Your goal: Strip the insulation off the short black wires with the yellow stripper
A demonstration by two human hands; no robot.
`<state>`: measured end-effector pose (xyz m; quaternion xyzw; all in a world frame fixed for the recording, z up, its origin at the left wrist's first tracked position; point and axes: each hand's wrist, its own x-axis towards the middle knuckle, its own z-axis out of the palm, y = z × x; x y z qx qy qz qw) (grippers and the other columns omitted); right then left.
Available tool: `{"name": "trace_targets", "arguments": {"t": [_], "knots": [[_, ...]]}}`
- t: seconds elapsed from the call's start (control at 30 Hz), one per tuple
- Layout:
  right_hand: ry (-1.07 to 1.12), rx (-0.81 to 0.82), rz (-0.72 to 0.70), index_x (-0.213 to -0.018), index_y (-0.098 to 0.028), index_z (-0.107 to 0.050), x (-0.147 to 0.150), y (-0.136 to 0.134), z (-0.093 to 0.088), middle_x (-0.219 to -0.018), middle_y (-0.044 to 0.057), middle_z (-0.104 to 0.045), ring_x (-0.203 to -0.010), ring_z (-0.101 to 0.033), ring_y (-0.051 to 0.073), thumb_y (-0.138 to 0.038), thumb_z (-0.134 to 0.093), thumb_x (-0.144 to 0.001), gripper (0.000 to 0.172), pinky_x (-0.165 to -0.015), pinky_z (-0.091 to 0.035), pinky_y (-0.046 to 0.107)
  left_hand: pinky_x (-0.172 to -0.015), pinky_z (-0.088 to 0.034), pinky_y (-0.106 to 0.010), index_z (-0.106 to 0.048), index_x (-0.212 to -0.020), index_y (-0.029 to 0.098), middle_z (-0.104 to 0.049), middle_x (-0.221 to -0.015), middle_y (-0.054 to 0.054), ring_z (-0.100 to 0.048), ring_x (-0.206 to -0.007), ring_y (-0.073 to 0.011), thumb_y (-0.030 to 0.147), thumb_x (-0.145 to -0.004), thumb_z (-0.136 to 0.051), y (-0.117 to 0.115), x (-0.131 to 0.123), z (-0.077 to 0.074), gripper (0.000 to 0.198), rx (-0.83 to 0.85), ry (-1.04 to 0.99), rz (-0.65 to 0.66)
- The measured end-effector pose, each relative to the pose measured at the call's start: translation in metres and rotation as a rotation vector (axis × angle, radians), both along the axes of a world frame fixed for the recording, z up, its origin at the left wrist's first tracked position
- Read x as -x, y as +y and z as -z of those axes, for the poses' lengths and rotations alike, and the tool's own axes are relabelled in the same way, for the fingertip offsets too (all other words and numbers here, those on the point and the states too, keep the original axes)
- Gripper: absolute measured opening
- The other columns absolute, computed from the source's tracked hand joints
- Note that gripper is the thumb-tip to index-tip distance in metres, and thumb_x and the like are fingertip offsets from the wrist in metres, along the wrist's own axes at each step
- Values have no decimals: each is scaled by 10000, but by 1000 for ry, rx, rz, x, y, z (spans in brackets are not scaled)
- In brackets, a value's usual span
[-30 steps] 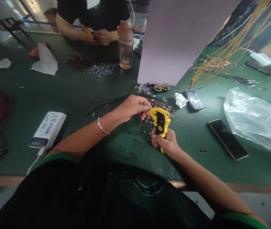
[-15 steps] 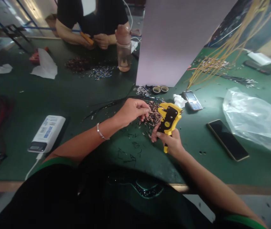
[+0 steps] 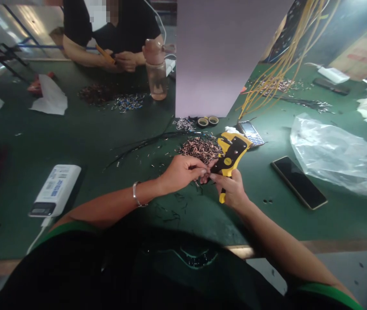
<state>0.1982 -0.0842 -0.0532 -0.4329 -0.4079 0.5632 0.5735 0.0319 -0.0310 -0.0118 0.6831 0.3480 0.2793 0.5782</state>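
Note:
A yellow and black wire stripper (image 3: pixel 231 155) is in my right hand (image 3: pixel 231 188), whose fingers wrap round its handles. My left hand (image 3: pixel 183 173) is closed in a pinch, its fingertips meeting the fingers of my right hand. Whatever the pinch holds is too small to make out. Just beyond both hands lies a heap of small copper-coloured pieces (image 3: pixel 199 148). Thin black wires (image 3: pixel 141 143) stretch leftward from behind this heap. Short black offcuts (image 3: pixel 170 212) are scattered on the green table (image 3: pixel 106 129) nearer my body.
A white power bank (image 3: pixel 56 189) with a cable lies left; a dark phone (image 3: pixel 299 183), keypad phone (image 3: pixel 251 132) and clear plastic bag (image 3: pixel 338 155) lie right. A pale panel (image 3: pixel 212 56) stands ahead. Across the table sits a co-worker (image 3: pixel 115 43) near a bottle (image 3: pixel 156 77).
My left hand has come down and toward me from the copper-coloured heap to meet my right fingers. The wire stripper stays in my right hand. The whole view has shifted slightly.

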Motion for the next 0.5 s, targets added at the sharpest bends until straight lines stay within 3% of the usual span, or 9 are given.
{"name": "trace_targets", "arguments": {"t": [0.5], "knots": [[-110, -84, -72, -820, -221, -636, -7, 0, 4, -712, 0, -620, -645, -613, 189, -225, -689, -759, 80, -656, -535, 358, -497, -476, -204, -682, -746, 121, -703, -680, -48, -559, -505, -68, 182, -780, -628, 8, 2, 7, 88, 221, 29, 73]]}}
